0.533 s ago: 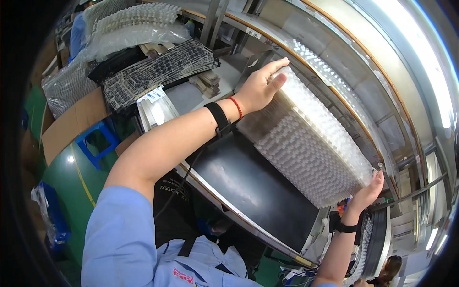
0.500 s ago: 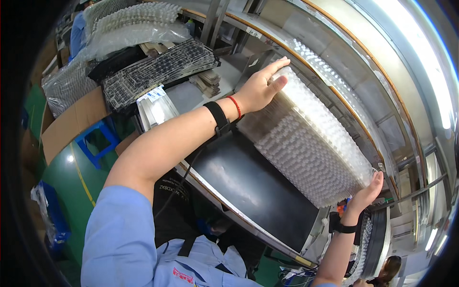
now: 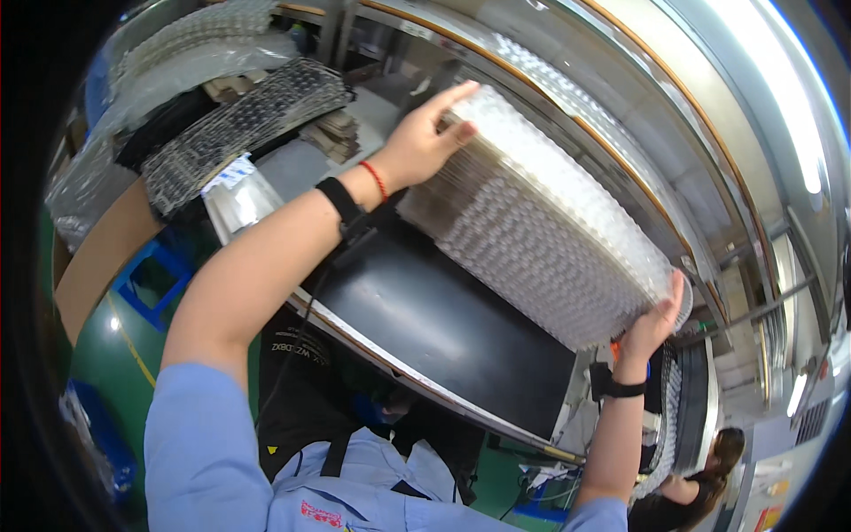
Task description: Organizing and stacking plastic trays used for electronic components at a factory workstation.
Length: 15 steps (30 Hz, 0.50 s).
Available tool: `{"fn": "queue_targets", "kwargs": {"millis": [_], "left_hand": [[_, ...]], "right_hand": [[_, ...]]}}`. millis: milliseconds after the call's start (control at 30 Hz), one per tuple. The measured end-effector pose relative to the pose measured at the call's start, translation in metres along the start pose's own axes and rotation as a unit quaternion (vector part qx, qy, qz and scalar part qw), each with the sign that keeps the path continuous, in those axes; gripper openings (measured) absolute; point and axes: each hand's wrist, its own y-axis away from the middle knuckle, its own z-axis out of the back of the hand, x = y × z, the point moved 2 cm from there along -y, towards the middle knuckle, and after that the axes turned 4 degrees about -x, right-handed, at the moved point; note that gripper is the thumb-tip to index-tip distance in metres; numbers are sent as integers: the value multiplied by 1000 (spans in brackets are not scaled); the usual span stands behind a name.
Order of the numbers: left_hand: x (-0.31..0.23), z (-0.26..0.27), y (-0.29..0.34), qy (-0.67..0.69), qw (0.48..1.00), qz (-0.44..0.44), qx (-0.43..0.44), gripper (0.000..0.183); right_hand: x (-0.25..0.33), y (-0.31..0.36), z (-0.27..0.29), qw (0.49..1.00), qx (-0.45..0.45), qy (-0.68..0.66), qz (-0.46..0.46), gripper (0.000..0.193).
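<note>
A thick stack of clear plastic blister trays (image 3: 541, 253) is held up, tilted, between my two hands. My left hand (image 3: 421, 146) grips its upper left end, thumb on the near side. At the lower right end my right hand (image 3: 651, 324) presses against the stack, its fingers partly hidden behind the trays. Beneath the stack lies a smooth black mat (image 3: 425, 310) on the worktable; the trays cover its far side. Both wrists carry black bands, and a cord hangs from the left one.
Left of the mat are a stack of black patterned panels (image 3: 239, 129), pale bundled pieces (image 3: 332, 137) and bagged trays (image 3: 191, 80). Metal shelving (image 3: 567, 111) runs behind. A blue stool (image 3: 152, 282) and cardboard box (image 3: 111, 248) stand at left. Another person (image 3: 687, 496) sits at lower right.
The stack stays gripped between both hands. My hands, the stack and the surroundings all sit farther left in the picture; the view has shifted. More of the other person shows at lower right.
</note>
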Motion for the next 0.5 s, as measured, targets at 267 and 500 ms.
{"fn": "queue_targets", "kwargs": {"millis": [267, 500], "left_hand": [[-4, 5, 7, 17, 998, 27, -60, 62], [-87, 56, 112, 287, 878, 285, -254, 41]], "right_hand": [[26, 6, 15, 997, -73, 38, 7, 66], [94, 75, -10, 979, 144, 110, 92, 37]]}}
